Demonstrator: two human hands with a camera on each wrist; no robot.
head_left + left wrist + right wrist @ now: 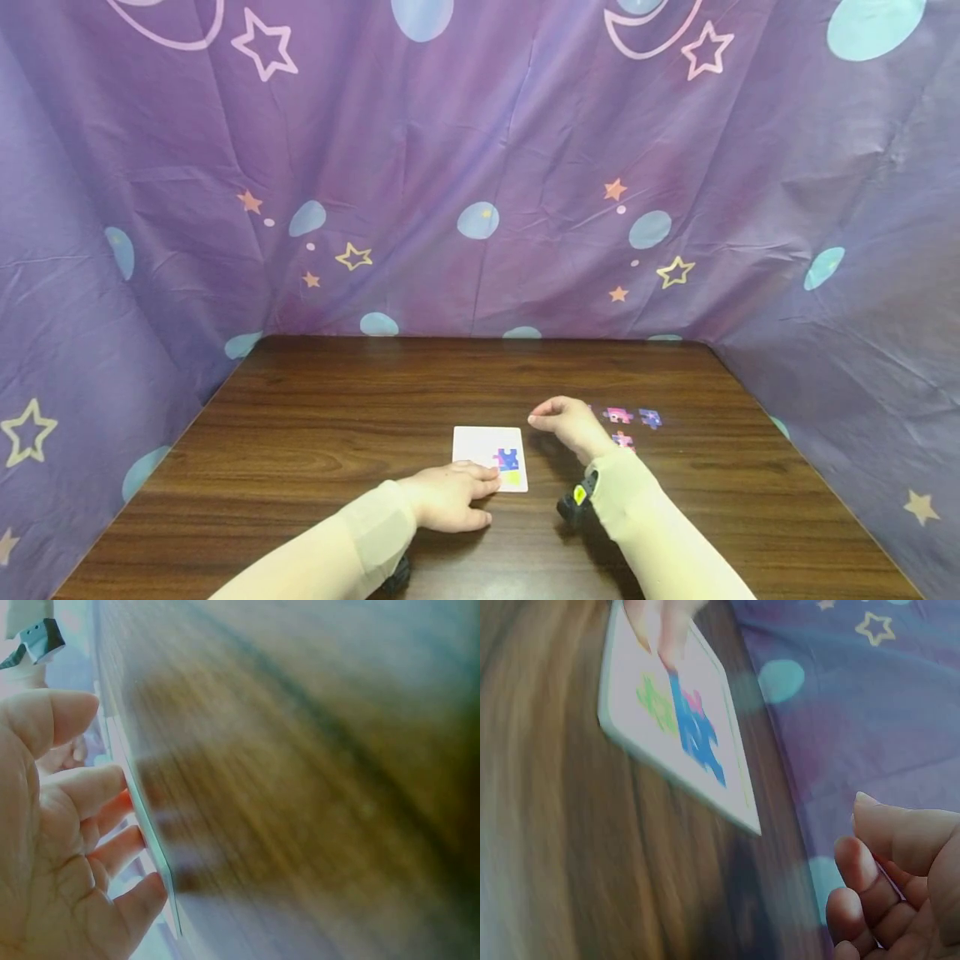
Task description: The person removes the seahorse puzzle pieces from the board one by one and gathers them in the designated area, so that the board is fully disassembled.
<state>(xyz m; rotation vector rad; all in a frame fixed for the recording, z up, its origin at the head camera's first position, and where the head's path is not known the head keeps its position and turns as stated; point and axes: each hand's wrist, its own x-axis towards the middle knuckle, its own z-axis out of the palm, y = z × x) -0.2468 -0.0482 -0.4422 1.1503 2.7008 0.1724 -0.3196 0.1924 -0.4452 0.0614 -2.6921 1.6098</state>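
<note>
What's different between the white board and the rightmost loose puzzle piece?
The white board is far bigger than the rightmost loose puzzle piece. The board is mostly plain white; the piece is mainly blue. The board is squarish with smooth edges, while the piece has an uneven, knobbed jigsaw outline. The board carries coloured jigsaw shapes; the piece lies apart from it. Both rest on the brown table.

Left hand [452, 496] covers part of the white card [474, 446], right hand [572, 427] hides most of one puzzle piece [589, 408]. Can't tell if that hand's pinching anything. Table [315, 810] looks blurry from left wrist.
</note>
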